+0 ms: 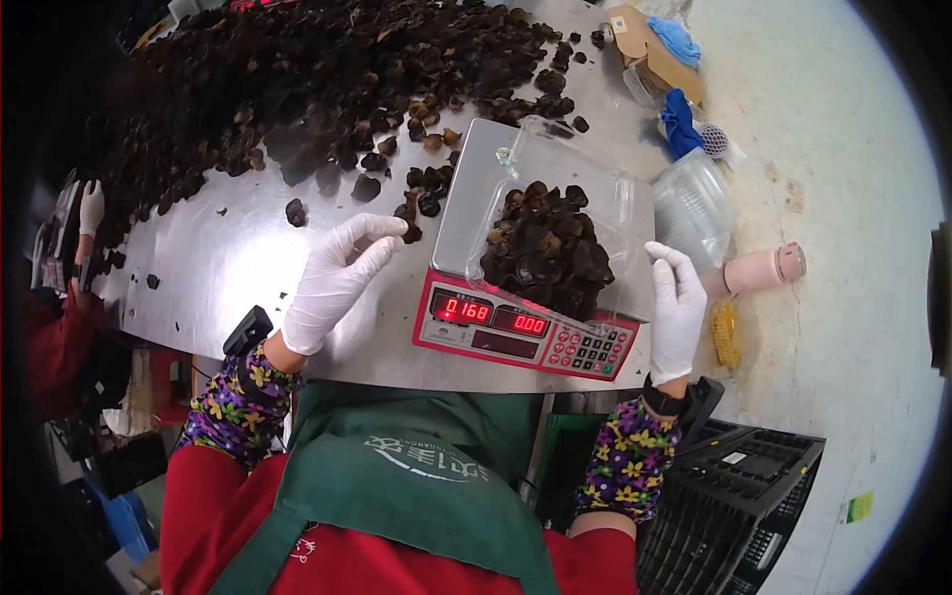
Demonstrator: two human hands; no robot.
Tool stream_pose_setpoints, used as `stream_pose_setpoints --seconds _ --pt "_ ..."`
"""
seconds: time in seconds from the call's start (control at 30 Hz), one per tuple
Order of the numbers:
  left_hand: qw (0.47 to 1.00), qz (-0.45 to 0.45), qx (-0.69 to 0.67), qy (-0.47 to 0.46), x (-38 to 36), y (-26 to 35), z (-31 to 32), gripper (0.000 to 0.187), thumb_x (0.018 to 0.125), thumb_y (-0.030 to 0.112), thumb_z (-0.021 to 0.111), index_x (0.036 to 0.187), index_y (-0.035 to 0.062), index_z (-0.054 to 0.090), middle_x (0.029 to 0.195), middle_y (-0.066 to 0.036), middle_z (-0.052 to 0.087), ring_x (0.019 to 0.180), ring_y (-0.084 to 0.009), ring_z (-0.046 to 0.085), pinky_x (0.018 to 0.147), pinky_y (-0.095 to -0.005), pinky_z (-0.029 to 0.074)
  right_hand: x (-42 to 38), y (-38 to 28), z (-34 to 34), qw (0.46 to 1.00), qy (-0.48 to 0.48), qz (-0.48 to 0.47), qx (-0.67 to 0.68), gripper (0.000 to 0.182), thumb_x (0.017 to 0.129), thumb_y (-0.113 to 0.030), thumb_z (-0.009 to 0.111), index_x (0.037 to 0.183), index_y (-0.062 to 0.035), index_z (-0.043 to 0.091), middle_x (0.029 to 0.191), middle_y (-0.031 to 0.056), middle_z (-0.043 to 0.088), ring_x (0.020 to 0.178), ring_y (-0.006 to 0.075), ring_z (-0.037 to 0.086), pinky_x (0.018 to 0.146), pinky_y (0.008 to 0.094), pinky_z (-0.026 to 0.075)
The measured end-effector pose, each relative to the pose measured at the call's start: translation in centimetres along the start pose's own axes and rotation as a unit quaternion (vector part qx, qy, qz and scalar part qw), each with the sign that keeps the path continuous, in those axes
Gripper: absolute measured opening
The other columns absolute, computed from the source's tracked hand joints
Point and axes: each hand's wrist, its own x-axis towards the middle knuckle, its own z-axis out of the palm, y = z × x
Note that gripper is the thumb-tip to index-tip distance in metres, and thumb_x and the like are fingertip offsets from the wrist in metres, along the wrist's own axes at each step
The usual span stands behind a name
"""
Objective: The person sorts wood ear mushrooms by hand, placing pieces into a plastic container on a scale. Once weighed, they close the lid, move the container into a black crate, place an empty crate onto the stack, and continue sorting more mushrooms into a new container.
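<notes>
On a red scale (456,332) with a metal plate rests a clear plastic container (605,213), filled with dark brown, fungus-like pieces (550,248). Its red display reads 0.168 and 0.00. My left hand (342,278), in a white glove, is left of the scale, thumb and fingers curled toward each other near a small dark piece (409,223); whether it pinches anything is too small to tell. My right hand (676,307), also gloved, is at the scale's right edge, fingers apart and holding nothing.
A large heap of dark pieces (297,79) covers the metal table's far side. Clear containers (694,208), a pink bottle (764,270), a cardboard box (650,55) and blue cloth (680,124) lie right. Black crates (734,496) stand below. A co-worker's gloved hand (91,208) shows left.
</notes>
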Motion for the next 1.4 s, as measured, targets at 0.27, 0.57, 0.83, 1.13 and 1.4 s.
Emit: stream_pose_setpoints --seconds 0.27,0.57,0.83,1.13,1.4 --pt "0.982 -0.13 -0.101 -0.095 -1.1 0.7 2.6 0.033 0.102 0.011 0.061 0.134 0.0043 0.057 0.1 -0.004 0.067 0.082 -0.0064 0.061 0.071 -0.0216 0.051 5.6 4.7 0.8 0.945 -0.028 0.186 0.267 0.038 0.105 -0.026 0.053 0.136 -0.0033 0.055 0.131 0.0109 0.059 0.115 0.022 0.061 0.099 0.0373 0.05" --pt "0.965 -0.166 -0.177 -0.1 0.0 1.5 6.8 0.042 0.105 0.021 0.058 0.143 0.008 0.045 0.092 -0.008 0.07 0.07 -0.009 0.063 0.061 -0.0224 0.052 10.3 5.9 0.7 0.788 -0.177 0.254 0.532 0.055 0.108 -0.048 0.041 0.131 -0.0013 0.058 0.132 0.0165 0.063 0.113 0.0248 0.061 0.094 0.0397 0.052" --pt "0.944 -0.259 -0.168 -0.118 0.8 2.7 6.7 0.02 0.106 0.018 0.054 0.123 0.0096 0.05 0.092 -0.01 0.067 0.067 -0.012 0.064 0.062 -0.0251 0.054 -6.2 -3.3 0.8 0.99 -0.084 0.089 0.063 0.045 0.099 -0.015 0.065 0.14 -0.0063 0.052 0.128 0.0126 0.059 0.113 0.0215 0.059 0.092 0.0325 0.052" --pt "0.949 -0.239 -0.158 -0.129 0.5 2.0 6.5 0.02 0.1 0.003 0.055 0.118 0.0087 0.049 0.091 -0.011 0.067 0.07 -0.0121 0.063 0.062 -0.025 0.054 -7.7 -0.8 0.5 0.846 -0.106 0.344 0.393 0.02 0.101 -0.012 0.059 0.118 -0.0035 0.052 0.102 0.0099 0.064 0.088 0.017 0.065 0.08 0.0336 0.058" --pt "0.959 -0.193 -0.157 -0.137 -0.4 2.0 6.9 0.024 0.098 -0.002 0.056 0.118 0.0071 0.047 0.087 -0.01 0.066 0.07 -0.0132 0.064 0.061 -0.0255 0.054 -7.6 -0.5 1.0 0.927 -0.146 0.294 0.179 0.018 0.1 -0.006 0.057 0.115 -0.0032 0.048 0.095 0.0095 0.063 0.079 0.0128 0.065 0.07 0.0285 0.056"
